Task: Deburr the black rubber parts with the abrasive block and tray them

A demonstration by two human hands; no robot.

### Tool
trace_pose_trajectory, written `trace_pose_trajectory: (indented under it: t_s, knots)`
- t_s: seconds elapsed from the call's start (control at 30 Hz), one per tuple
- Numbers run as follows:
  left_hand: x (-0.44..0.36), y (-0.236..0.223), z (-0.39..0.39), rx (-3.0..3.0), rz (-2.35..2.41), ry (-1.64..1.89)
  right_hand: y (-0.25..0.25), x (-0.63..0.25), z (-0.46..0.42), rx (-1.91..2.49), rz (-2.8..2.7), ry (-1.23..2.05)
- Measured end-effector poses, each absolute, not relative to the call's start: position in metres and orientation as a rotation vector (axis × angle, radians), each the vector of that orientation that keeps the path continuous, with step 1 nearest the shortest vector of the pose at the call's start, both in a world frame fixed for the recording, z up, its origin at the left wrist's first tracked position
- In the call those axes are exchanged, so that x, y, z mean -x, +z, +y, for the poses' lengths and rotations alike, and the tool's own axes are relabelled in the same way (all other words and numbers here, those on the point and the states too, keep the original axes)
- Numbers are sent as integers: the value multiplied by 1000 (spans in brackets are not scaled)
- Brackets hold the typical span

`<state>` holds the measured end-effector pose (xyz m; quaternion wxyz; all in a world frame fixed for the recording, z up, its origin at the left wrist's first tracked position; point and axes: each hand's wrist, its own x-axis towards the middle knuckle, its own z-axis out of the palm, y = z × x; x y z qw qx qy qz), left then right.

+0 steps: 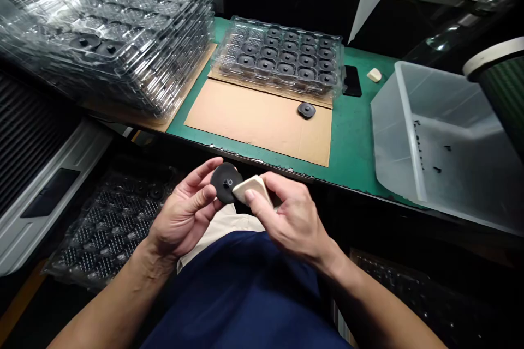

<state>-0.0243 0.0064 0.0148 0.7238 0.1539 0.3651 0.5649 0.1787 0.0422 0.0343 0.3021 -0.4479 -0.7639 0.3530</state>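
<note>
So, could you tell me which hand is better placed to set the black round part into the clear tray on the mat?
Probably the left hand: it already pinches the black round part, while the right hand holds a beige wedge-shaped block.

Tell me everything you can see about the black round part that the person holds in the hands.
The black disc is a small, flat, round part, matt like rubber or plastic, with a raised hub and a small hole at its middle. It faces the camera, held up above the lap and below the table edge. The left hand pinches its lower left rim between thumb and fingers. The right hand presses a cream-coloured wedge block against its right side, covering part of the rim.
</note>
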Motion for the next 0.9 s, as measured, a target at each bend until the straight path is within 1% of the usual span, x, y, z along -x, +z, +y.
trace_pose_trajectory:
  t_s: [0.03, 0.07, 0.1, 0.23, 0.43, 0.5, 0.57, 0.6, 0.63, 0.7, 0.77, 0.83, 0.9]
  knots:
    - [25, 17, 7, -369, 837, 1284, 33, -178, 41, 1223, -1982, 1073]
    - [26, 17, 8, -387, 860, 1288, 32, -177, 40, 1229, -1973, 1144]
    - [27, 18, 8, -394, 877, 1261, 32, -178, 40, 1214, -1990, 1132]
    - [33, 11, 6, -395, 844, 1021, 32, -182, 44, 1061, -2180, 774]
    - [31, -1, 0, -266, 754, 774, 38, -188, 50, 705, -2420, 612]
    - [31, 1, 0, -244, 719, 760, 38, -187, 51, 625, -2477, 525]
    - [31, 4, 1, -239, 697, 871, 34, -185, 50, 741, -2409, 468]
    - [30, 5, 2, -247, 704, 963, 32, -184, 49, 862, -2331, 504]
    - [30, 5, 3, -267, 728, 1056, 31, -182, 47, 989, -2245, 605]
    - [28, 2, 4, -352, 802, 1189, 30, -177, 43, 1171, -2079, 934]
    - [25, -3, 3, -478, 841, 1242, 33, -171, 40, 1215, -1955, 1216]
    - [21, -6, 2, -591, 831, 1271, 41, -165, 37, 1186, -1884, 1245]
    - [18, -5, 1, -676, 813, 1320, 48, -163, 36, 1126, -1903, 1140]
